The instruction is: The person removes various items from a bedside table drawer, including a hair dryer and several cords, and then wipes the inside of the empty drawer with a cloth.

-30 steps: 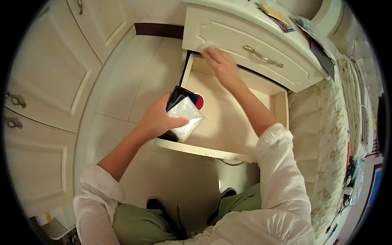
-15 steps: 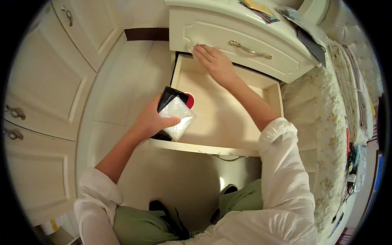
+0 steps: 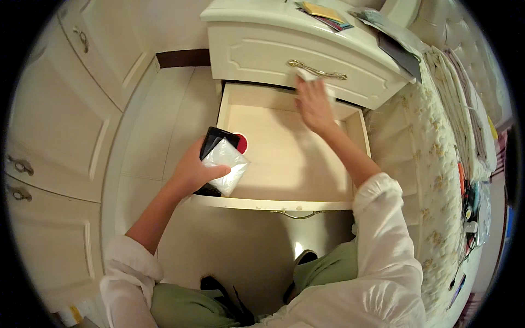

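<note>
My left hand (image 3: 192, 170) is closed around a stack of items at the left side of the pulled-out drawer (image 3: 281, 204). On top lies a shiny white plastic packet (image 3: 231, 174) under my thumb, with a black phone-like slab (image 3: 217, 134) behind it. A round red thing with a white rim (image 3: 243, 143) peeks out beside them. My right hand (image 3: 316, 109) presses a white wipe or tissue (image 3: 307, 75) to the upper drawer's front (image 3: 251, 54), just beneath its brass handle (image 3: 322, 72). The fingers partly cover the wipe.
Papers and a yellow envelope (image 3: 324, 11) lie on the nightstand top. A quilted floral bed side (image 3: 421, 147) borders the drawer on the right, with cables and small items farther along. Cream cupboard doors (image 3: 60, 131) line the left. My feet are below the open drawer.
My right hand has slid the wipe rightward across the upper drawer front, from its left end to below the handle. My left hand keeps hold of the stack. The view has shifted slightly.
</note>
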